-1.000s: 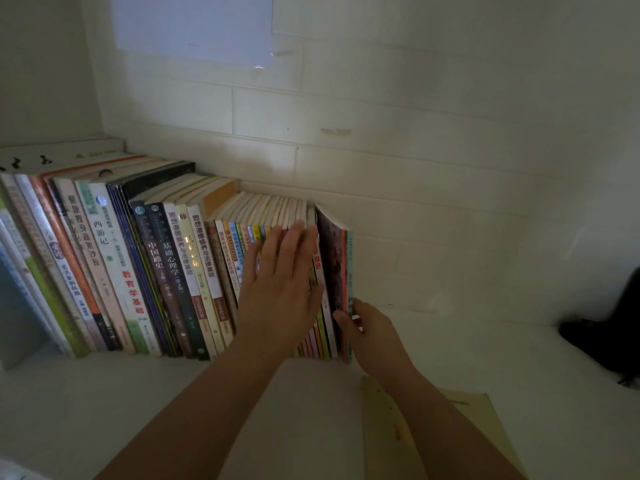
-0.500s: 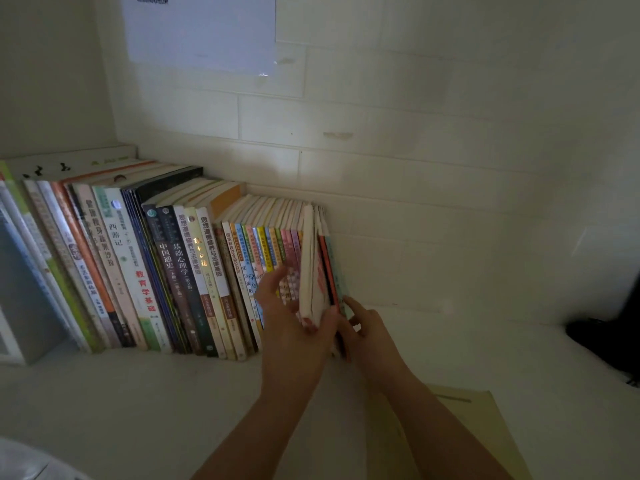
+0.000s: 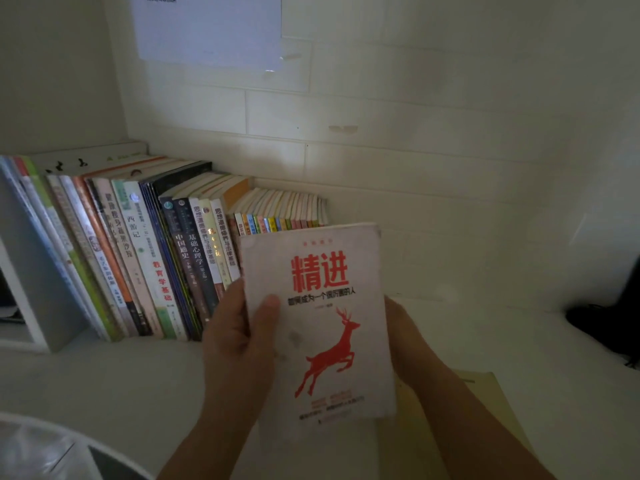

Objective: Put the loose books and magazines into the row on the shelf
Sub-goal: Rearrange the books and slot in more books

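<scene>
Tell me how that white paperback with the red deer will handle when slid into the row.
The white paperback with the red deer probably flexes a little: its soft cover looks worn. It seems light, since both hands, left hand and right hand, hold it upright by its edges.

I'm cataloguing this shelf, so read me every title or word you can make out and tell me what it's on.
"精进": large red title on the white book with the red deer, held by the left hand and right hand.
"西游记": pale spine.
"教育学基础": red, lower on that spine.
"中国通史": dark spine.
"基础心理学": dark spine.
"思想道德修养与法律基础": white spine.
The deer cover's subtitle, bottom print and other spines are too blurred.
</scene>
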